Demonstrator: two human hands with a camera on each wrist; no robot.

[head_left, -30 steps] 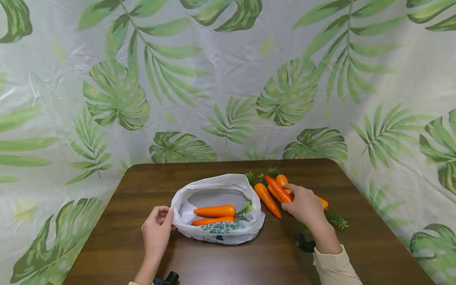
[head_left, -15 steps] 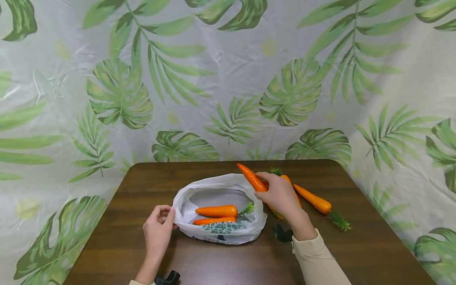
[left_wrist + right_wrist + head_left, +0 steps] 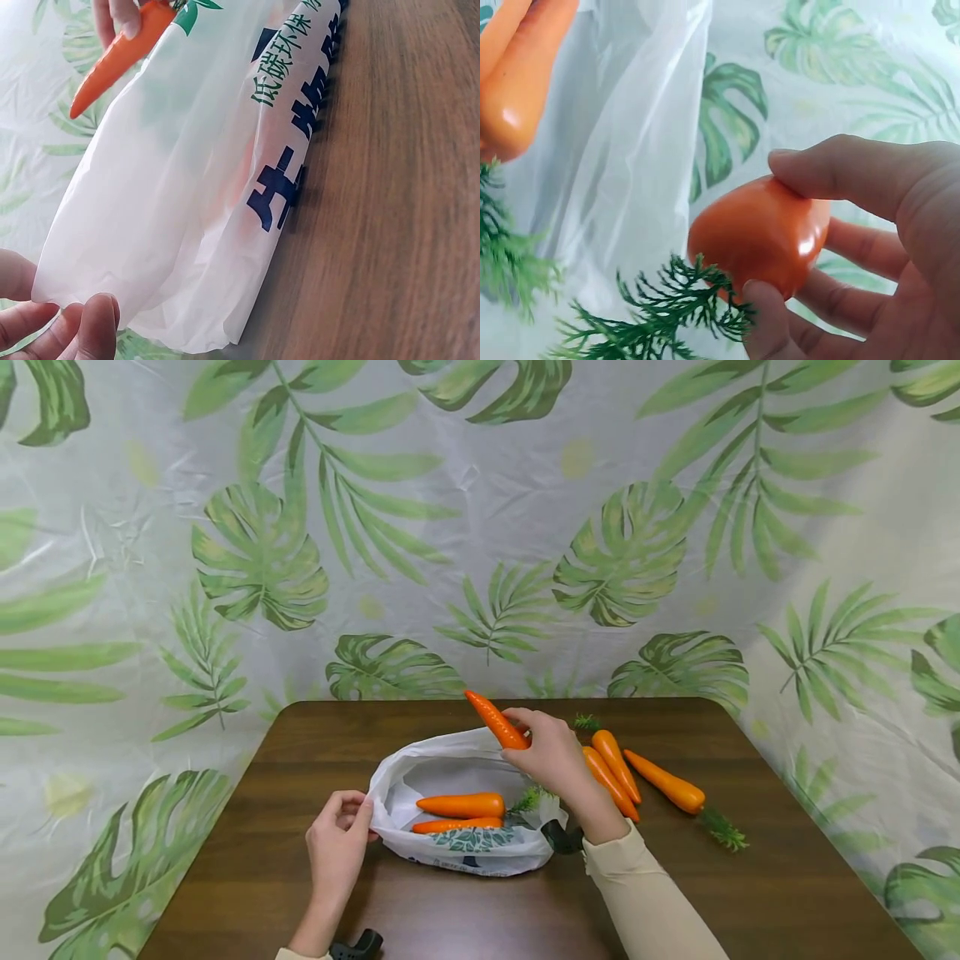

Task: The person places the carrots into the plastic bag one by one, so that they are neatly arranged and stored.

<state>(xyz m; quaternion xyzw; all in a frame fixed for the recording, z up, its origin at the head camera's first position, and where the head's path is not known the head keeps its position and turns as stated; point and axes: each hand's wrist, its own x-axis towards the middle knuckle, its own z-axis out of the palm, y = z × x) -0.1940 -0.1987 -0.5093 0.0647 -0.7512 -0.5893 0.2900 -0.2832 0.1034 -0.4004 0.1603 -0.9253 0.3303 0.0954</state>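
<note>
Fingers of the right hand point(image 3: 551, 758) are curled around the thick end of a glossy orange-red tapered carrot point(image 3: 496, 720), whose narrow tip points up and to the left. It is held aloft by the right part of the thin white plastic bag point(image 3: 517, 862); whether it touches the rim cannot be told. At the left of the rim, the left hand point(image 3: 336, 839) pinches the film between thumb and fingers. Inside the bag lie a smooth orange carrot point(image 3: 459, 805) and, just beside it, a slimmer orange-red one point(image 3: 457, 825), while three more orange carrots lie on the dark brown wood-grain table point(image 3: 442, 914) to the right. From its even shine, the held carrot looks like a stiff, light imitation that should neither bend nor bruise, though the polished skin may be slippery and its taper could let it slide if taken near the tip. A firm hold around the broad shoulder, where the fingers are, seems the best place; the feathery green sprig point(image 3: 675, 311) at that end looks flexible and perhaps weakly fixed, so it is a poor handle. By contrast, the bag is limp and wrinkled: it probably sags wherever nothing supports it and could tear under a hard tug, so a light pinch at the edge suits it.
</note>
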